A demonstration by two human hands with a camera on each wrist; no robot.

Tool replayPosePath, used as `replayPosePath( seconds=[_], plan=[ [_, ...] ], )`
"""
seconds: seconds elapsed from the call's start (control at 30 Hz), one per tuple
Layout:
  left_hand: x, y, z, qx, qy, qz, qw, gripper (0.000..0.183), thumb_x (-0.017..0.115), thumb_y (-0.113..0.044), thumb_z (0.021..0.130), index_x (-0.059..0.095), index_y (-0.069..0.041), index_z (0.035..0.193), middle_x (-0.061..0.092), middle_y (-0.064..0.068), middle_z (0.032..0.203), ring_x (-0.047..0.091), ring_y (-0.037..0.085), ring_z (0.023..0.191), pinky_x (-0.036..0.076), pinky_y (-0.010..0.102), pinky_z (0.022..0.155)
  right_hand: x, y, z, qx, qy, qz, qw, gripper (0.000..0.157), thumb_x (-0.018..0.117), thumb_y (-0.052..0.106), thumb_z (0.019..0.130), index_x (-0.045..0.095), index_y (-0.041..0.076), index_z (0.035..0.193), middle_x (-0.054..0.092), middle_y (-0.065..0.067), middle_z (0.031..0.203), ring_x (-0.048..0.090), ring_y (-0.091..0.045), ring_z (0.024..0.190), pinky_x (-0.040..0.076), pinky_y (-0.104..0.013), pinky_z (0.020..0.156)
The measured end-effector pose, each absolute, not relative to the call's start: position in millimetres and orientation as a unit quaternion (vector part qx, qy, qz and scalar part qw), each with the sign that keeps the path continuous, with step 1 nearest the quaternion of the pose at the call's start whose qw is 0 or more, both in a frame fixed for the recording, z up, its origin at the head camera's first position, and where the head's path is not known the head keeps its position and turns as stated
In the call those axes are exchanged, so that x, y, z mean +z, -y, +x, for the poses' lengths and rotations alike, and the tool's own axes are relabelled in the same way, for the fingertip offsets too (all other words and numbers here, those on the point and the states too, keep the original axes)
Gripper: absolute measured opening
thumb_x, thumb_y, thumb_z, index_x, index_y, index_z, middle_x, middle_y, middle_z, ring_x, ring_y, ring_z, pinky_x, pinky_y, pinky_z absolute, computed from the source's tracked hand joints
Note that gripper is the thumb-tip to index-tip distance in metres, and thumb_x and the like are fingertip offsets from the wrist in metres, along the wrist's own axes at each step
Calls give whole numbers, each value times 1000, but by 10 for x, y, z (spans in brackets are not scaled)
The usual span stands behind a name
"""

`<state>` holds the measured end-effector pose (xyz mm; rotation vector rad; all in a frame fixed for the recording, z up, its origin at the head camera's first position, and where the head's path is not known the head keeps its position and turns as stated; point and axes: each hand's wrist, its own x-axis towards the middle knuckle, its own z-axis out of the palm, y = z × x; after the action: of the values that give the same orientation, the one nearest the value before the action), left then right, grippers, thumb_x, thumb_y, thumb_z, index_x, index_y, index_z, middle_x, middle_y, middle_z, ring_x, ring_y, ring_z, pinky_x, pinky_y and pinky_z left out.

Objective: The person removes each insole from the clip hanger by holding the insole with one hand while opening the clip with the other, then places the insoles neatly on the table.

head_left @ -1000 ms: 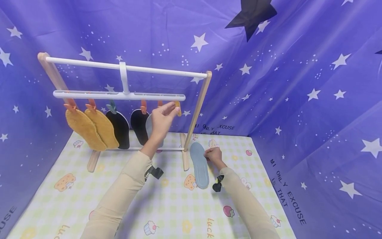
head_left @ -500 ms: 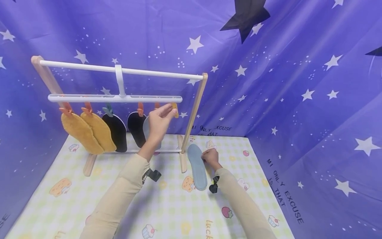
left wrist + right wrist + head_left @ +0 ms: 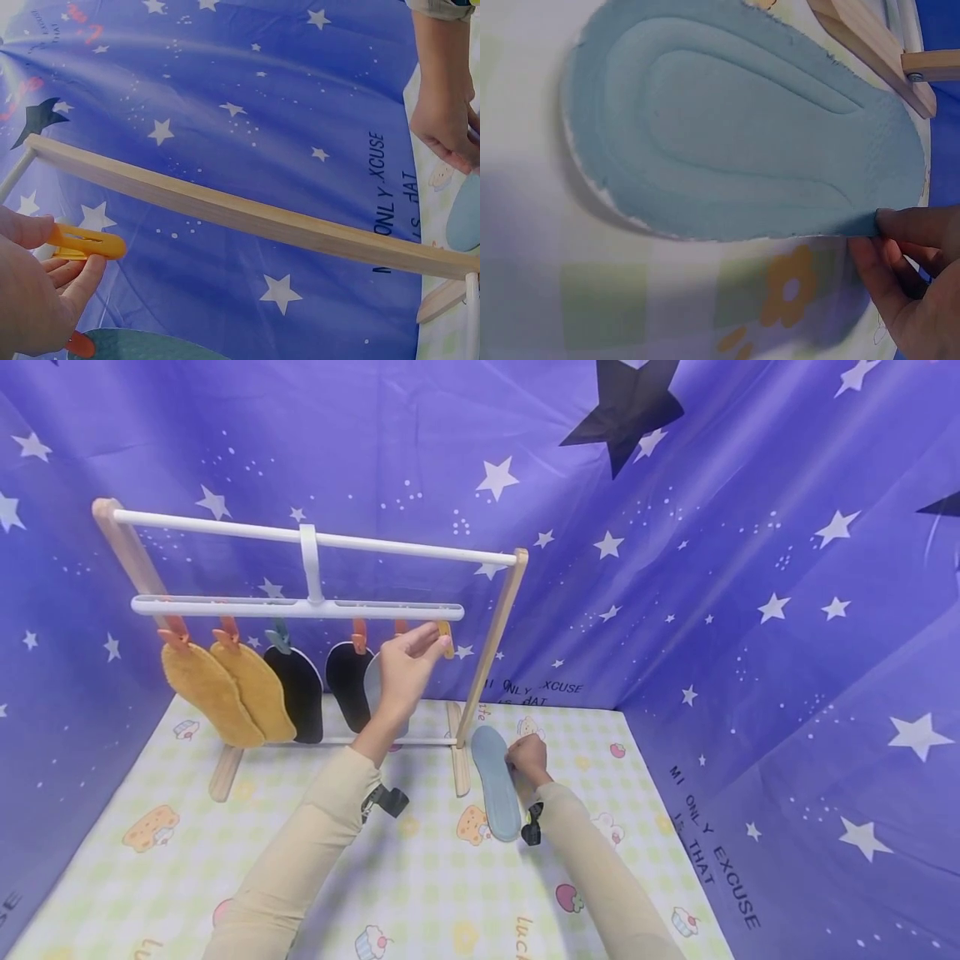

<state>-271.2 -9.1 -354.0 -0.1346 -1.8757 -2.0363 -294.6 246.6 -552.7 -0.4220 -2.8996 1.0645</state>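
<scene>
My left hand (image 3: 405,672) pinches a yellow clothespin (image 3: 90,241) at the right end of the white hanger (image 3: 300,607). In the right wrist view a light blue insole (image 3: 727,135) has its edge pinched between the thumb and fingers of my right hand (image 3: 922,262). The head view shows that insole just right of the rack's foot, close over the tablecloth. Two yellow insoles (image 3: 202,693) and a black insole (image 3: 298,702) hang from clips on the hanger's left half. Another black insole (image 3: 347,681) and a grey-blue one (image 3: 150,345), partly behind my left hand, hang on its right half.
A wooden rack (image 3: 495,643) with a white top rail (image 3: 420,549) carries the hanger by its hook. Its wooden feet (image 3: 227,774) stand on a checked tablecloth (image 3: 420,893). A purple star-patterned curtain (image 3: 712,585) closes off the back and sides.
The head view shifts slightly. My left hand stays at the yellow clothespin, and my right hand keeps its hold on the light blue insole, its wrist turned a little.
</scene>
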Motion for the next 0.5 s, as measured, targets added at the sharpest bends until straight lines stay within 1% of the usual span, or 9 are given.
replayPosePath(
  seconds=[0.13,0.23,0.3,0.37,0.5],
  plan=[
    [-3537,93,-2712,-721,664,-51,192,35,78,-7,90,71,5,122,72,23,119,71,34,113,58,34,98,-5507,-2441,-2975,318,935,-156,5,4,76,-5,71,75,-2,73,75,-15,70,64,-15,51,61,-31,61],
    [-3542,90,-2715,-719,664,-55,196,35,77,-7,90,70,6,122,72,24,119,71,35,113,58,34,98,-5492,-2435,-2991,303,937,-173,-2,6,79,-3,68,74,-2,71,74,-14,68,64,-16,53,62,-33,67],
    [-3545,86,-2712,-718,665,-57,195,35,77,-7,90,70,6,122,72,24,119,71,35,113,58,34,97,-5496,-2438,-2990,303,936,-180,-3,7,80,-3,67,74,-2,71,74,-15,68,65,-18,55,62,-34,68],
    [-3546,84,-2709,-717,667,-58,194,36,77,-7,90,70,6,123,72,25,119,71,36,113,59,35,97,-5510,-2446,-2989,310,932,-187,-5,8,80,-4,67,73,-3,71,74,-15,68,66,-18,55,62,-32,65],
    [-3529,85,-2694,-715,670,-56,190,35,76,-7,91,70,7,123,72,25,119,71,36,113,59,36,97,-5529,-2442,-2988,337,921,-197,-7,9,81,-6,69,74,-5,74,75,-18,72,66,-17,52,59,-27,53]
  ],
)
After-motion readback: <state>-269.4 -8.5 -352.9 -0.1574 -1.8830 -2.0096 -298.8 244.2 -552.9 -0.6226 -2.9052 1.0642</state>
